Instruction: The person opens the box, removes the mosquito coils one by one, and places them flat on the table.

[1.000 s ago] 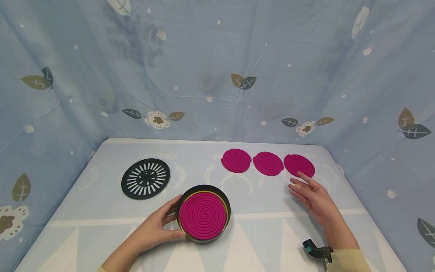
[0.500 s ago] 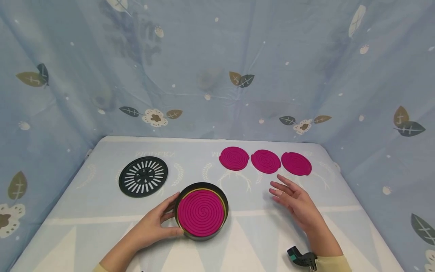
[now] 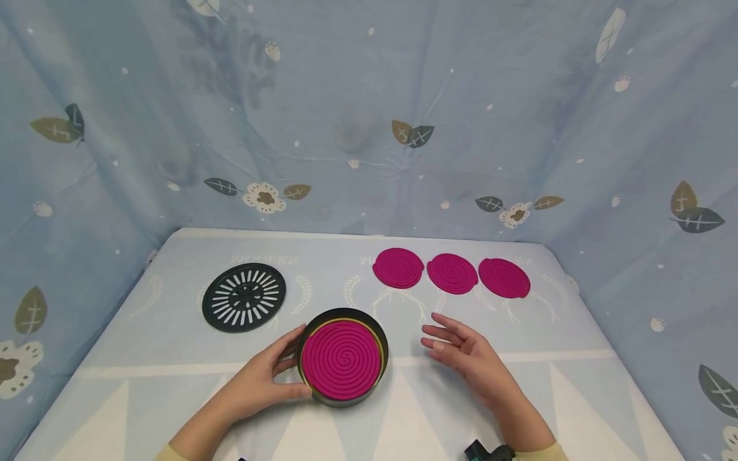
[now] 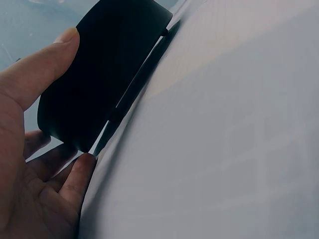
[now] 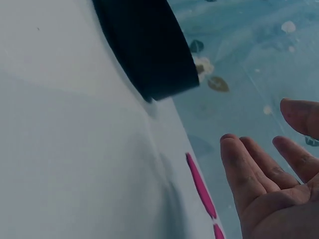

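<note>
My left hand (image 3: 259,384) grips the side of a round black holder (image 3: 344,312), thumb at the near side and fingers round the far side. Inside the holder lies a magenta spiral coaster (image 3: 344,360), with a thin yellow ring showing around it. In the left wrist view the holder's dark side wall (image 4: 109,69) stands close over the table between thumb and fingers. My right hand (image 3: 469,362) hovers to the right of the holder, fingers spread and holding nothing. The right wrist view shows that hand (image 5: 269,184) apart from the holder (image 5: 149,45).
Three more magenta spiral coasters lie in a row at the back right: one on the left (image 3: 398,268), one in the middle (image 3: 452,273), one on the right (image 3: 504,278). A black slotted disc (image 3: 236,314) lies at the back left. Patterned blue curtain (image 3: 346,96) surrounds the table.
My right hand has moved left and nearer, away from the rightmost coaster and towards the holder. My left hand keeps its grip, and the holder stays in place.
</note>
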### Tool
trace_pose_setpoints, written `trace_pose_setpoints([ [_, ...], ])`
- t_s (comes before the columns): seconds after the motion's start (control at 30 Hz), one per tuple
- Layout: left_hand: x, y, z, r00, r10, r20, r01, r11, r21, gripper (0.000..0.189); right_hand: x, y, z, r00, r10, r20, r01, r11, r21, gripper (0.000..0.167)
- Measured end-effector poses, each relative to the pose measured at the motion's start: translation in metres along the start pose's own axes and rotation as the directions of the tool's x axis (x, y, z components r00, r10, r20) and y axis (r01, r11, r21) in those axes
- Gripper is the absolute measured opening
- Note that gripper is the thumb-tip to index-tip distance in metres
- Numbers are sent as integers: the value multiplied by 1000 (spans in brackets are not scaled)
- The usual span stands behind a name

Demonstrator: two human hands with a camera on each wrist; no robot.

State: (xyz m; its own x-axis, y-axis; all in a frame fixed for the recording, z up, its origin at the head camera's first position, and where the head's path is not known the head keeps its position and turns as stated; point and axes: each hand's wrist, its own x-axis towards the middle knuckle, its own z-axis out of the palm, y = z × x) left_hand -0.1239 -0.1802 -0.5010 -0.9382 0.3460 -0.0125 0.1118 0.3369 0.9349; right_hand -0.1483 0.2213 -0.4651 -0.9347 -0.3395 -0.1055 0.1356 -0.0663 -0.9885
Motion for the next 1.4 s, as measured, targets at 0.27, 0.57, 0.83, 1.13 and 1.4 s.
trace_pose_setpoints([
  [0.27, 0, 0, 0, 1000, 22, 1, -22, 1000, -13, 106, 1, 12, 22, 997, 10, 81, -11, 1000, 9, 59],
  [0.57, 1, 0, -1, 1000, 15, 3, -15, 1000, -14, 108, 2, 16, 39, 990, 21, 140, -26, 999, 34, 60],
  [0.83, 1, 0, 0, 1000, -11, -3, 11, 1000, -6, 109, 11, 9, 46, 989, -7, 148, 10, 1000, -21, 55],
  [1.13, 0, -1, 1, 999, -36, -16, 36, 999, 18, 110, 21, -5, 49, 987, -34, 158, 55, 990, -131, 55],
  [1.4, 0, 5, 2, 999, -46, -9, 46, 999, -2, 110, 31, -14, 56, 980, -34, 195, 67, 984, -164, 56],
])
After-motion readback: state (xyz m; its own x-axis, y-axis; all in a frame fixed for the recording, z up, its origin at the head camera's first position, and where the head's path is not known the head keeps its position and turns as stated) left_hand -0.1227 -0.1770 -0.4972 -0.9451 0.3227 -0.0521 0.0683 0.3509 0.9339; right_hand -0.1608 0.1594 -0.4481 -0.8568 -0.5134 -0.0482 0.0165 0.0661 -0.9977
